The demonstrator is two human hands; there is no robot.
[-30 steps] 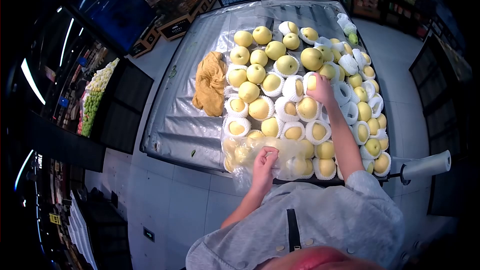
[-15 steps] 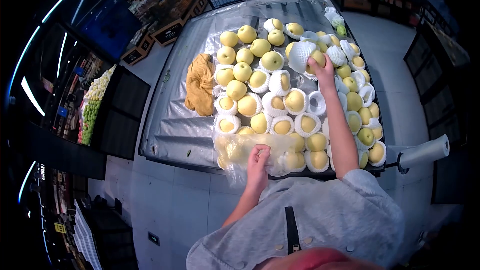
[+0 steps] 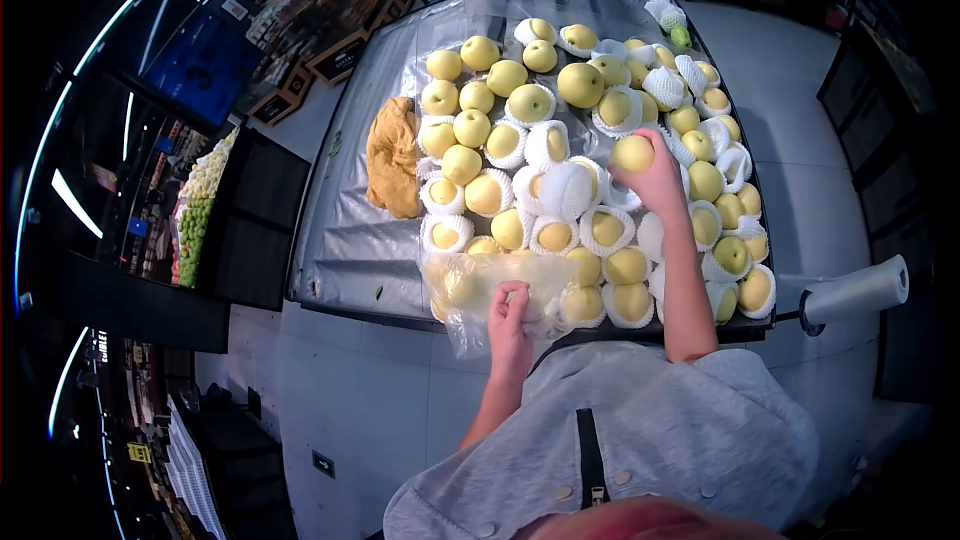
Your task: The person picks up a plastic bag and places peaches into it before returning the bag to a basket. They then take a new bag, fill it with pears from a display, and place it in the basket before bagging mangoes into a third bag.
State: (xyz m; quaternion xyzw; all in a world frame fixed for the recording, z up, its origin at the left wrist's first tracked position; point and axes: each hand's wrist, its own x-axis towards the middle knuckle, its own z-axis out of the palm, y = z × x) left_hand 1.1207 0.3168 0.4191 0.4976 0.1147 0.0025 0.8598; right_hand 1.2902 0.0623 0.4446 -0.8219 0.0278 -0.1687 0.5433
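Foam sleeve (image 3: 566, 190) has moved clear of the yellow fruit (image 3: 632, 153); right hand (image 3: 655, 177) curls round it, grip best kept light; left hand (image 3: 511, 314) pinches plastic bag (image 3: 468, 292).

The foam net (image 3: 566, 190) has come away from the held pear (image 3: 632, 154).

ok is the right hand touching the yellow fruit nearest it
Touching: the head view shows the right hand curled against the yellow fruit, with no gap between them.
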